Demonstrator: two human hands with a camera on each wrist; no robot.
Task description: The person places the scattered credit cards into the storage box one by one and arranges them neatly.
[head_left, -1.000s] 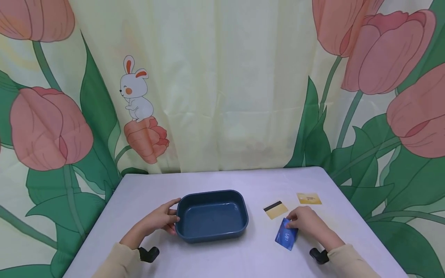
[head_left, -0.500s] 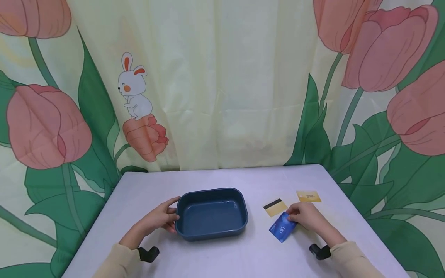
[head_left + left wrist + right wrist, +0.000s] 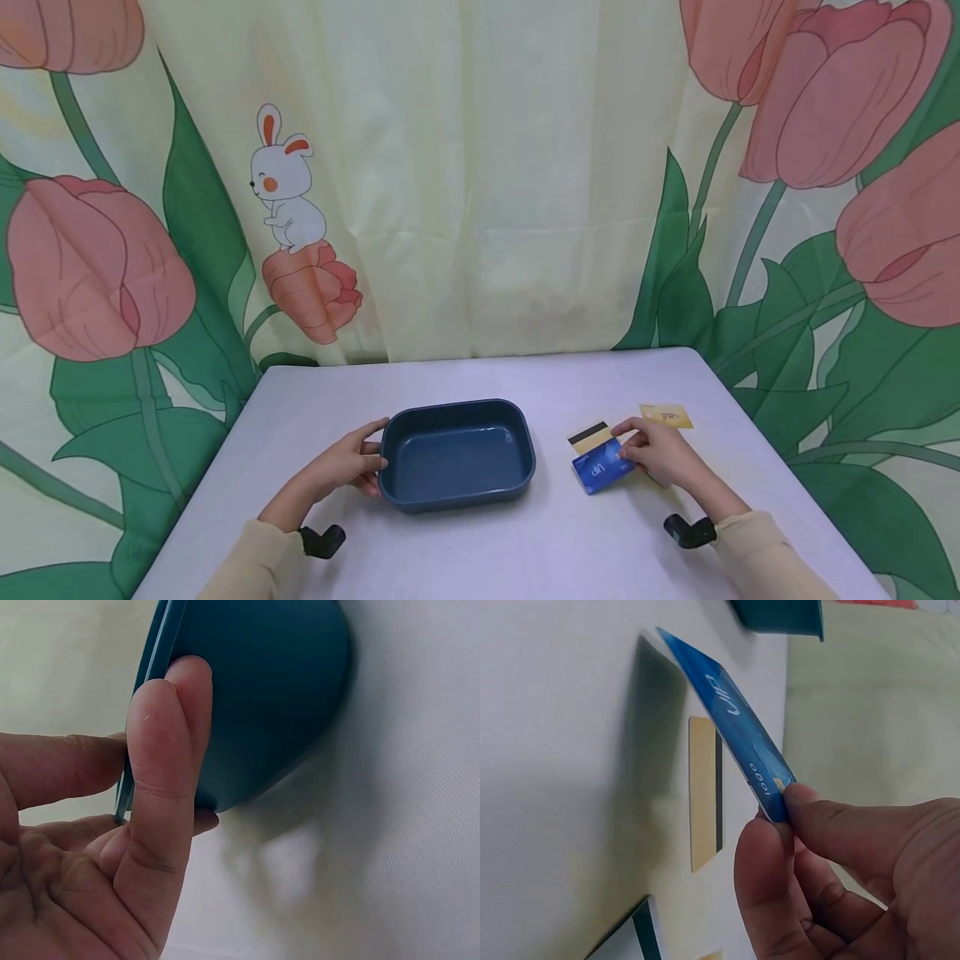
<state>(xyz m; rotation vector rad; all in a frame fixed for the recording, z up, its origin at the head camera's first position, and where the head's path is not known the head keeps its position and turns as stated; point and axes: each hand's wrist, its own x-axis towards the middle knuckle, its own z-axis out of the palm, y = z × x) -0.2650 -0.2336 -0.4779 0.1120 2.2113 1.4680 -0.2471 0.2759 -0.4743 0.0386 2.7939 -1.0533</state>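
Observation:
A deep navy-blue rectangular dish [image 3: 459, 493] sits on the white-covered table. My left hand [image 3: 347, 462] grips its left rim; the left wrist view shows the rim [image 3: 161, 645] between thumb and fingers. Between thumb and fingertips my right hand [image 3: 660, 450] pinches a blue VIP card [image 3: 600, 468]. In the right wrist view this card [image 3: 731, 720] is tilted and raised, with its shadow on the cloth. A gold card with a black stripe [image 3: 588, 435] lies partly behind it in the head view. Farther right and back lies another gold card [image 3: 667, 415], partly covered by the right hand.
Near the lower edge of the right wrist view, a dark-edged flat piece [image 3: 641, 930] lies on the cloth, cut off by the frame. Behind the white tabletop [image 3: 480, 558] hangs a curtain [image 3: 480, 208] printed with tulips and a rabbit.
My right hand has lifted and turned the blue card, carrying it left and away from me, close to the striped gold card. The left hand stays on the dish; the head view tilts slightly.

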